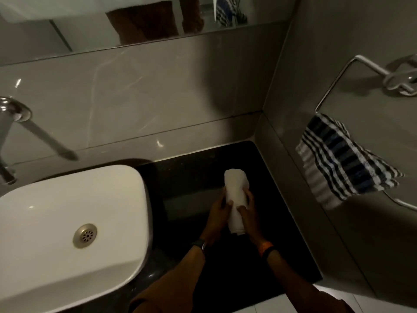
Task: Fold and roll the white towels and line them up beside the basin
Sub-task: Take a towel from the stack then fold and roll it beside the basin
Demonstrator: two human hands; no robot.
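One white towel (234, 199), rolled into a cylinder, is held on the dark desk (282, 222), at 3 o'clock from the basin (67, 211). It is flanked by the left hand (217, 213) and right hand (249, 214), fingers (229, 203) clamped on the roll, likely to keep it from unwinding while it is squared up. Striped cloth (343, 163) is hung on a rail at 2 o'clock; no other white towels are seen.

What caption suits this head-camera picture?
Both hands, left hand and right hand, grip a rolled white towel on the dark counter beside the basin.
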